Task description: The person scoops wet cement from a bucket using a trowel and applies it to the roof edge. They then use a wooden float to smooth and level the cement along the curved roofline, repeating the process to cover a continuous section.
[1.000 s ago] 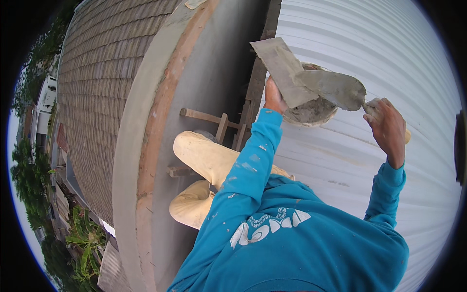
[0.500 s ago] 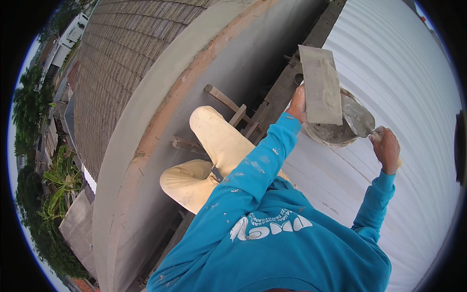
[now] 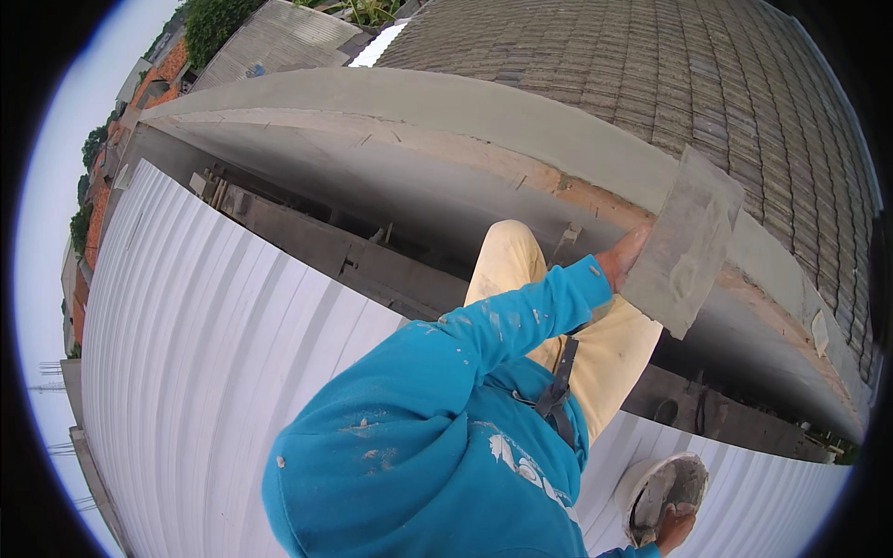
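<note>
Left grip [image 3: 627, 256] clamps the plastering board [image 3: 688, 244]; best keep it level. Right grip [image 3: 676, 528], bucket [image 3: 631, 485] alongside: can't tell its closure.

The bucket [image 3: 633, 482] stands on the roof sheeting [image 3: 233, 325], the board [image 3: 684, 242] seemingly before the wall [image 3: 521, 116], the tiled roof [image 3: 651, 74] behind.

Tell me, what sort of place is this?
Probably a rooftop building site: roof tiles and white sheeting lie on either side of a grey wall, and a bucket of grey mix stands on the sheeting.
</note>
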The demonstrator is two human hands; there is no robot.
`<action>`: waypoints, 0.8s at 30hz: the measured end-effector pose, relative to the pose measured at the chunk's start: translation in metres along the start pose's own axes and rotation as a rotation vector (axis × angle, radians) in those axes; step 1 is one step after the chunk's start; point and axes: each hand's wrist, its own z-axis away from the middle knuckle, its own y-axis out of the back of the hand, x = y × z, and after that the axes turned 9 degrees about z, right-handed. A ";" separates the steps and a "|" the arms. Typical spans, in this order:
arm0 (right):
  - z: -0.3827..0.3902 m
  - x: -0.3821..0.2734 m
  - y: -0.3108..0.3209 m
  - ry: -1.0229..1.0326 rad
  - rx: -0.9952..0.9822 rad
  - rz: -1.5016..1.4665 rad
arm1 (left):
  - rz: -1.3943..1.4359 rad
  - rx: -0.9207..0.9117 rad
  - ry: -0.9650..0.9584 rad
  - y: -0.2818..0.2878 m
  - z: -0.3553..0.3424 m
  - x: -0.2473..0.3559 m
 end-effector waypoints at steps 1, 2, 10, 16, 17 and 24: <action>-0.013 -0.011 -0.007 0.053 0.070 -0.072 | 0.002 0.102 -0.107 0.014 0.013 0.034; -0.023 -0.023 -0.013 0.099 0.138 -0.144 | -0.005 0.200 -0.204 0.029 0.024 0.067; -0.074 -0.239 0.037 0.450 -0.087 -0.304 | -0.721 0.537 -0.915 0.122 0.180 0.326; -0.091 -0.329 0.040 0.617 -0.100 -0.330 | -2.142 1.062 -0.727 0.207 0.299 0.498; -0.100 -0.339 0.036 0.669 -0.115 -0.329 | -1.996 1.138 -0.730 0.217 0.333 0.529; -0.125 -0.357 0.012 0.806 -0.138 -0.308 | -1.208 1.118 -0.796 0.241 0.347 0.621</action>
